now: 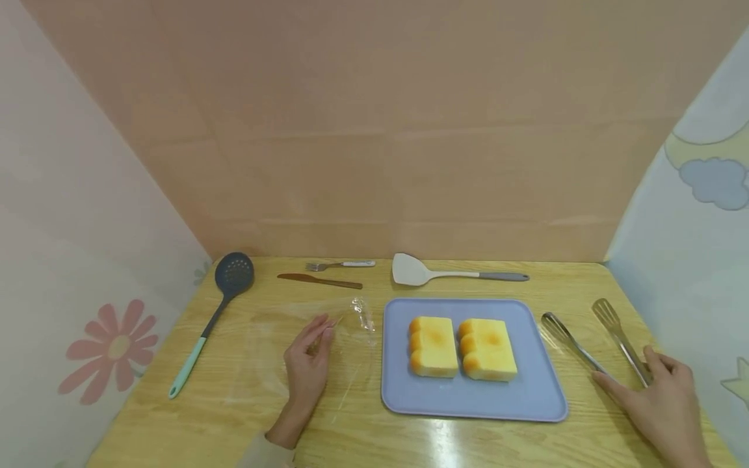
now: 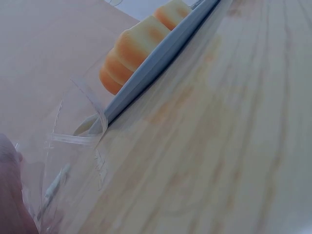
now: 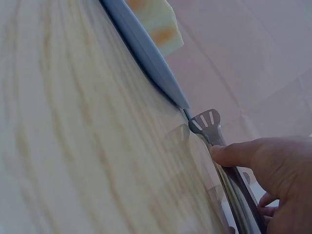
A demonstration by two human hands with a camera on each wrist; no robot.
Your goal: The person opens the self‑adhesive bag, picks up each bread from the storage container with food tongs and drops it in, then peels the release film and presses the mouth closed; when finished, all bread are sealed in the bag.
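With our left hand (image 1: 307,364) we pinch the thin edge of a clear plastic bag (image 1: 361,317), thumb and fingers close together; its film spreads over the table (image 1: 351,448) on both sides of that hand. With our right hand (image 1: 670,403) we hold metal tongs (image 1: 623,344), thumb on one arm and fingers at the other, the two slotted ends standing well apart and pointing away from us.

Between our hands lies a lavender-blue tray (image 1: 433,400), and on it sit two toast-shaped bread pieces, the left one (image 1: 434,348) and the right one (image 1: 488,348), side by side with a narrow gap.

Beyond our left hand lie a fork (image 1: 351,264) with a white handle and, just nearer, a brown knife (image 1: 318,281). Well to that hand's left rests a perforated skimmer (image 1: 214,318) with a mint-green handle. A pale turner (image 1: 450,274) with a grey grip lies past the tray, between both hands.
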